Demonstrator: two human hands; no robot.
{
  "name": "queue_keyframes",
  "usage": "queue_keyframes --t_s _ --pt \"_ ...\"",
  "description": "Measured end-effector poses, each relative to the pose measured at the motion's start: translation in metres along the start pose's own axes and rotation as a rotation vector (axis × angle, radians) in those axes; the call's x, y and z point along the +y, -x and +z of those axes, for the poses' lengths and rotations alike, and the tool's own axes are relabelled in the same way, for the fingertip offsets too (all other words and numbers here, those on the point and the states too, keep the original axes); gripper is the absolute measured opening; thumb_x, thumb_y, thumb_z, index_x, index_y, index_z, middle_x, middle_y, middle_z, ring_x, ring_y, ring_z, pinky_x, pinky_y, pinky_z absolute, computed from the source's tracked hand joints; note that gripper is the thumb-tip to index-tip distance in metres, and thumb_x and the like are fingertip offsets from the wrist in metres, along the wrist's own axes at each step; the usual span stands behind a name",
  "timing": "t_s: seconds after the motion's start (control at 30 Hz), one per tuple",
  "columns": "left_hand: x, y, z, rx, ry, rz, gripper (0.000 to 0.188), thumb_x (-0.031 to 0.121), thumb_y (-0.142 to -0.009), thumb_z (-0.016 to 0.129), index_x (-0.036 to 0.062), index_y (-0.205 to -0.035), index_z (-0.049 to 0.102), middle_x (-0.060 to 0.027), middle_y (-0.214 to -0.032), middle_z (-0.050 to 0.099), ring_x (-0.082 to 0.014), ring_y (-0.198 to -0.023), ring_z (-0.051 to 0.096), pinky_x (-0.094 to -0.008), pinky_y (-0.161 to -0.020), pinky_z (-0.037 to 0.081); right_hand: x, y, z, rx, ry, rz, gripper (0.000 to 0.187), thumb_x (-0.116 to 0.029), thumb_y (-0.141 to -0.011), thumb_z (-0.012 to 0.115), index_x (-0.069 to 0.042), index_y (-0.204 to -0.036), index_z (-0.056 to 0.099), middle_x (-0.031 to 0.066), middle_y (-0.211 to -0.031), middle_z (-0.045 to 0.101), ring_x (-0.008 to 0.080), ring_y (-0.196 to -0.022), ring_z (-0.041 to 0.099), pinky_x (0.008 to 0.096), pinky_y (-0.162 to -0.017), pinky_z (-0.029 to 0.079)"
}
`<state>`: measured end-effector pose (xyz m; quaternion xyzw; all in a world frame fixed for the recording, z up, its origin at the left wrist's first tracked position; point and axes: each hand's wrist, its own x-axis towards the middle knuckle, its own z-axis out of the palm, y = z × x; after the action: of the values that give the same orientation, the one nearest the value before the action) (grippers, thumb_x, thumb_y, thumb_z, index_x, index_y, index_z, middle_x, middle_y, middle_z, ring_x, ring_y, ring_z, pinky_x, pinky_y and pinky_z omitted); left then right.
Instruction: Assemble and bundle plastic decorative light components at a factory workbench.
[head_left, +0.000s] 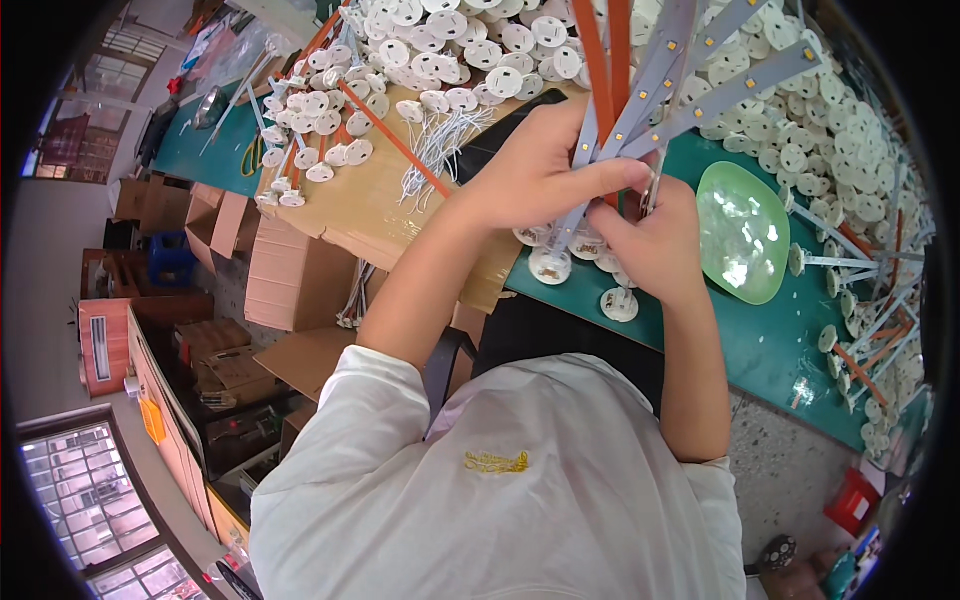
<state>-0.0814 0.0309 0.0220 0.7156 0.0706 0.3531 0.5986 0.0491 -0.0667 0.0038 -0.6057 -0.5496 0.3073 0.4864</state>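
Pinching a fan of strips [660, 75], the left hand [530, 175] is hiding their lower ends; the right hand's [655, 245] grip at five o'clock is pressing together on them over the desk [760, 340].

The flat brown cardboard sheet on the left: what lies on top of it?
On the cardboard sheet lie white round discs, thin orange strips and a bundle of white wires. The left hand covers its right part.
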Motion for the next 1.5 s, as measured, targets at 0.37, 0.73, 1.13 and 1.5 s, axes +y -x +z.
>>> queue_keyframes --t_s 0.37,0.73,1.13,1.5 --pt "0.0 0.034 -0.013 0.169 -0.339 -0.137 0.019 0.011 -0.082 0.068 -0.0007 -0.096 0.068 -0.0088 -0.074 0.066 -0.011 -0.061 0.058 -0.0263 -0.057 0.05 -0.004 -0.002 0.002 0.012 -0.17 0.069 0.02 -0.015 -0.08 0.069 0.003 -0.088 0.066 0.0012 -0.063 0.06 0.0053 -0.053 0.048 0.0226 -0.049 0.038" --pt "0.004 0.035 -0.012 0.26 -0.435 -0.069 0.016 0.015 -0.078 0.071 0.0013 -0.086 0.07 -0.0101 -0.062 0.062 -0.0197 -0.053 0.058 -0.0272 -0.054 0.048 -0.007 0.001 -0.014 0.011 -0.148 0.178 0.012 -0.006 -0.078 0.072 0.003 -0.085 0.067 0.0013 -0.07 0.062 0.0063 -0.058 0.053 0.0218 -0.053 0.041" --pt "0.063 0.016 -0.084 0.069 -1.144 0.433 0.01 0.007 -0.074 0.068 0.0023 -0.083 0.069 -0.0149 -0.071 0.063 -0.0331 -0.068 0.061 -0.0404 -0.063 0.049 -0.009 -0.005 -0.041 -0.175 -0.054 0.156 0.011 -0.003 -0.078 0.07 0.003 -0.085 0.065 0.0033 -0.074 0.063 0.0088 -0.062 0.056 0.0225 -0.055 0.043" --pt "0.154 0.036 -0.158 -0.273 -1.363 0.098 0.01 0.003 -0.075 0.069 -0.0033 -0.082 0.066 -0.0137 -0.069 0.062 -0.0309 -0.062 0.059 -0.0367 -0.058 0.046 -0.025 -0.013 -0.051 -0.319 0.205 -0.09 0.009 -0.003 -0.076 0.072 0.001 -0.075 0.064 0.0009 -0.059 0.057 0.007 -0.05 0.052 0.0223 -0.046 0.039"
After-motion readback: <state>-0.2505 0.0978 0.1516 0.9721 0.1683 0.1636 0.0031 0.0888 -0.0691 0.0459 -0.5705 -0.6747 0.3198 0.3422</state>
